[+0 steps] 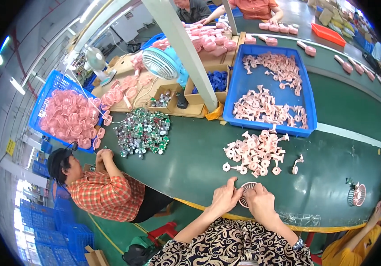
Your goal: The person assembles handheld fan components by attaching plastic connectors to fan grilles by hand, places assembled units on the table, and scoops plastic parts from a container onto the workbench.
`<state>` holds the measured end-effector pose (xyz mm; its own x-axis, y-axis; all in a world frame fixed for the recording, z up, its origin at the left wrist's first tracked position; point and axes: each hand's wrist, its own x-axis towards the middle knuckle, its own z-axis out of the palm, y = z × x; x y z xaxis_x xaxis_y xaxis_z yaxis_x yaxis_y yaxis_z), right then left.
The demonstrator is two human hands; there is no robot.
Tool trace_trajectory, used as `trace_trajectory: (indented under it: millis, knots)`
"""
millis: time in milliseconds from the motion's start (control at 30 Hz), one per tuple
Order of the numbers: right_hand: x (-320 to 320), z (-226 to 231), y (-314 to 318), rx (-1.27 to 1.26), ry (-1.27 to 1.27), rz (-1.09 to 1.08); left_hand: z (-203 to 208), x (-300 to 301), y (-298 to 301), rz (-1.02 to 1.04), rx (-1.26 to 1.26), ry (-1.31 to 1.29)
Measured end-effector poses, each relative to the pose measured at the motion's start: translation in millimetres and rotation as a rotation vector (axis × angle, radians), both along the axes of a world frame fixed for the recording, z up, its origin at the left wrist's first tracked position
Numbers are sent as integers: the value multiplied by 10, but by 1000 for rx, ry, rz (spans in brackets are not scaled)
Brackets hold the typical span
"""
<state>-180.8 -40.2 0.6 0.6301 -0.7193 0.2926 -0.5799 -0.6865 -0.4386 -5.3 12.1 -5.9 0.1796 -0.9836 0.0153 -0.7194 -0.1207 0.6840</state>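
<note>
A round pink fan grille [245, 200] with radiating ribs lies between my hands at the table's near edge. My left hand [224, 197] grips its left rim, the fingers curled against it. Over its right side bends my right hand [261, 203], closed on the grille, its fingertips partly hidden. Just beyond is a heap of small pale pink stemmed parts [257, 153]. One such part [296, 164] lies apart, to the right of that heap. Farther right sits another pink grille [358, 195] with a small green circuit board beside it.
A blue tray [308, 119] of pink parts stands beyond the heap. Circuit boards [142, 131] are piled to the left, near a co-worker in a checked shirt [104, 195] and a blue crate [39, 104]. A post [183, 53] rises by a fan [159, 64]. A yellow-sleeved person [350, 248] works at right.
</note>
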Motion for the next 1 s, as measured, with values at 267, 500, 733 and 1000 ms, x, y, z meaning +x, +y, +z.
trace_trajectory:
  millis: [267, 500, 733, 1000]
  knots:
    - [-135, 144, 129, 140, -122, 43, 25, -15, 69, 52, -18, 46]
    - [-872, 279, 157, 224, -183, -183, 24, 87, -77, 93, -264, -74]
    - [-1824, 230, -190, -208, 8, -866, -59, 178, 111, 156, -333, -131]
    - [-1294, 159, -648, 88, -162, -693, -185, 78, 286, 118, -324, -324]
